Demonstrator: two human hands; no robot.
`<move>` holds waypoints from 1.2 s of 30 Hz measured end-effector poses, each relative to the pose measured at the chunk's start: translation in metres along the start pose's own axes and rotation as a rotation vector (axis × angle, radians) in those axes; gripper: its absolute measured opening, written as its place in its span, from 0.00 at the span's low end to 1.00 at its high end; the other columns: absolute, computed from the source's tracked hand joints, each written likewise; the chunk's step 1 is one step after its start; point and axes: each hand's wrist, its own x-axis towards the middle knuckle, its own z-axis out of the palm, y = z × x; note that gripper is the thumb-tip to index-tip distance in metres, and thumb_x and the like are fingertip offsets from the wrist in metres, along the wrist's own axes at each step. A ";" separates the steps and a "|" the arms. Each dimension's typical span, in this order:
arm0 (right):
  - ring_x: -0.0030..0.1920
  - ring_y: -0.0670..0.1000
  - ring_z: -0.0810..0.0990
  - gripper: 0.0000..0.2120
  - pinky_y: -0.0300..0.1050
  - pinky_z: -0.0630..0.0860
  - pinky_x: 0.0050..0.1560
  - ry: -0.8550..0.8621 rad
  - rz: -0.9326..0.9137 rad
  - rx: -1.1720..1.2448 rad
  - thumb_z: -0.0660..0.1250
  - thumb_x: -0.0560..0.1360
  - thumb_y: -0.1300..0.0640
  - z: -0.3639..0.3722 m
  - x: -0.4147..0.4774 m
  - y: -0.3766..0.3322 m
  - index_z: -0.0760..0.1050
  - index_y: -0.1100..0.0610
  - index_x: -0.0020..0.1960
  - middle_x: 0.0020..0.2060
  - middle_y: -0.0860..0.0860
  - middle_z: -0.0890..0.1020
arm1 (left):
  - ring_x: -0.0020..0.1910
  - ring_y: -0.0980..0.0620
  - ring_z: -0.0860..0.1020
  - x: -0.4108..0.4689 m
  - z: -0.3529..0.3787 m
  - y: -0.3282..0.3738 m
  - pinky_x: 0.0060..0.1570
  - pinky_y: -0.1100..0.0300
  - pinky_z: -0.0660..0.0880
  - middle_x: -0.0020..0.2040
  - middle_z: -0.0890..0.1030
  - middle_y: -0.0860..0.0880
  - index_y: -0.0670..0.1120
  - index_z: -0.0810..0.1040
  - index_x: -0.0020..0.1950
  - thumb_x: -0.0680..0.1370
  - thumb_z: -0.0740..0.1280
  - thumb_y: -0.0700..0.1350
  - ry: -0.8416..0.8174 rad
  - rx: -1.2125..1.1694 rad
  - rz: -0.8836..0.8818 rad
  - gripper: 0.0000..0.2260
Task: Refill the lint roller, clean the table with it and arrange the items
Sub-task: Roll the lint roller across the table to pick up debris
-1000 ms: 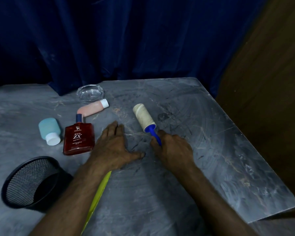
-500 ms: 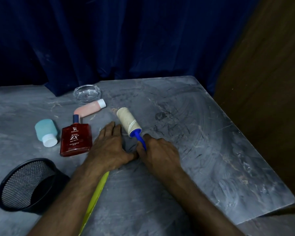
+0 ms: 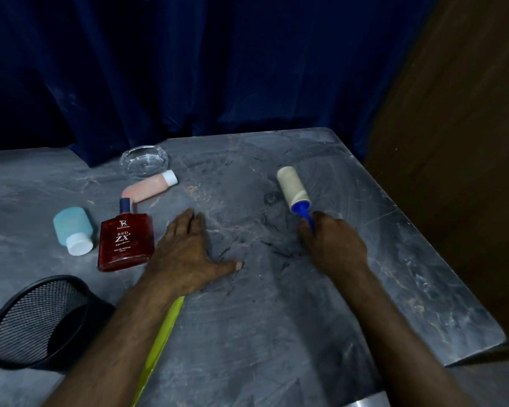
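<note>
The lint roller [image 3: 294, 190] is being held down on the grey marble table [image 3: 394, 259], its pale roll lying flat on the far right part of the surface and pointing away. Its blue handle [image 3: 306, 217] is being gripped by the right hand [image 3: 334, 245], fingers wrapped closed around it. The left hand [image 3: 188, 251] is being pressed flat on the table near the middle, fingers together and thumb stretched out to the right, holding nothing. Beneath the left forearm a yellow-green strip [image 3: 162, 339] is being partly covered. To the left, a red perfume bottle [image 3: 126, 237] is lying flat, with a teal bottle [image 3: 72, 230] just beside it and a pink tube [image 3: 150, 188] behind. A glass ashtray [image 3: 144, 163] is sitting at the back, and a black mesh basket [image 3: 39, 321] is lying tipped at the near left.
</note>
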 end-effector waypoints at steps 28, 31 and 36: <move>0.36 0.51 0.79 0.16 0.53 0.80 0.40 -0.027 0.074 0.042 0.58 0.84 0.42 -0.031 0.011 0.065 0.75 0.53 0.52 0.37 0.52 0.79 | 0.87 0.47 0.44 -0.001 -0.002 0.002 0.85 0.52 0.48 0.88 0.43 0.48 0.47 0.45 0.88 0.68 0.69 0.78 -0.003 0.007 -0.007 0.61; 0.41 0.53 0.81 0.16 0.53 0.80 0.45 -0.040 0.009 0.019 0.58 0.83 0.41 -0.018 0.007 0.030 0.76 0.51 0.56 0.41 0.52 0.81 | 0.87 0.47 0.45 -0.001 -0.001 0.001 0.85 0.51 0.48 0.88 0.44 0.48 0.47 0.45 0.88 0.67 0.69 0.78 -0.001 0.004 -0.005 0.61; 0.51 0.63 0.83 0.19 0.52 0.77 0.48 0.011 -0.095 0.014 0.57 0.83 0.41 0.005 -0.011 -0.021 0.77 0.54 0.59 0.49 0.59 0.85 | 0.87 0.47 0.45 0.001 0.001 0.000 0.85 0.51 0.47 0.88 0.44 0.47 0.47 0.46 0.88 0.67 0.68 0.79 0.008 0.006 0.001 0.61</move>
